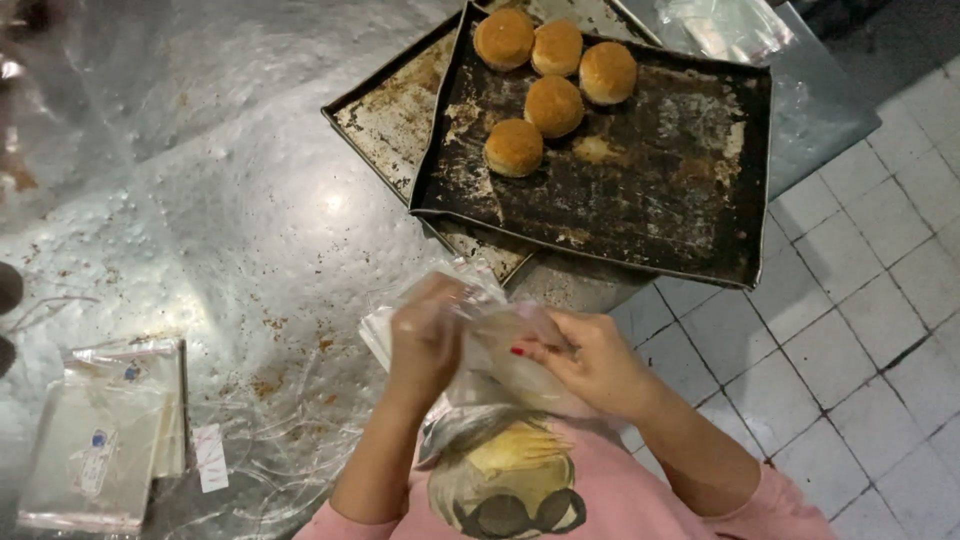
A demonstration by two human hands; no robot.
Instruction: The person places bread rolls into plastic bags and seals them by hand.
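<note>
1. Left hand [425, 340]: raised above the near edge of the desk [230, 230], fingers curled and pinching one side of a clear plastic bag [490, 350]. The hand is blurred; exact finger placement cannot be told.
2. Right hand [590, 362]: fingers pressed together, pinching the opposite side of the same bag. Red polish shows on one nail.
3. Clear plastic bag: held between both hands, off the desk surface, just over the near edge where the desk meets the tiled floor [860, 330]. Whether anything is inside it cannot be told.
4. Dark baking tray [650, 170]: rests at the far right corner of the desk, tilted, its near right corner overhanging the edge. Surface is stained and crusted.
5. Five round brown buns [553, 105]: clustered in the far left corner of the dark tray, some touching one another. The rest of that tray is bare.
6. Second tray [390, 115]: lies beneath the dark one, its worn left part sticking out.
7. Stack of flat clear bags [100, 450]: near left corner of the desk, well apart from the hands.
8. Small white label strip [210, 458]: just beside that stack, on its right.
9. Pink sleeves [770, 505] at bottom of view.
</note>
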